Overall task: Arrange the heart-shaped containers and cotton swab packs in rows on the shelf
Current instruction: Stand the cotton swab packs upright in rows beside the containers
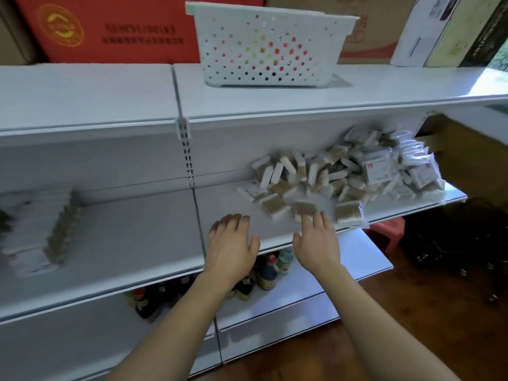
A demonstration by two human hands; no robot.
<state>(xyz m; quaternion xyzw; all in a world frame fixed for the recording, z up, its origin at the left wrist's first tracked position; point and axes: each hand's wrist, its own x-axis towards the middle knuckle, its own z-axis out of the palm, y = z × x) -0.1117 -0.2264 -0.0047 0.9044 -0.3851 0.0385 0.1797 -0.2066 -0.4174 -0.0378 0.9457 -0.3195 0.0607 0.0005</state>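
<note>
Your left hand (231, 243) flat, empty, on middle shelf (132, 237). Your right hand (316, 240) spread, fingertips touching nearest cotton swab pack (303, 209). Rest lie in loose heap (357, 171) toward shelf's right end. Step: starting rows. Next: pinch pack, set it squarely.

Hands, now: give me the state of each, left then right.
Left hand: open, fingers spread over the shelf, holding nothing.
Right hand: open, fingertips touching a cotton swab pack, no grip on it.
</note>
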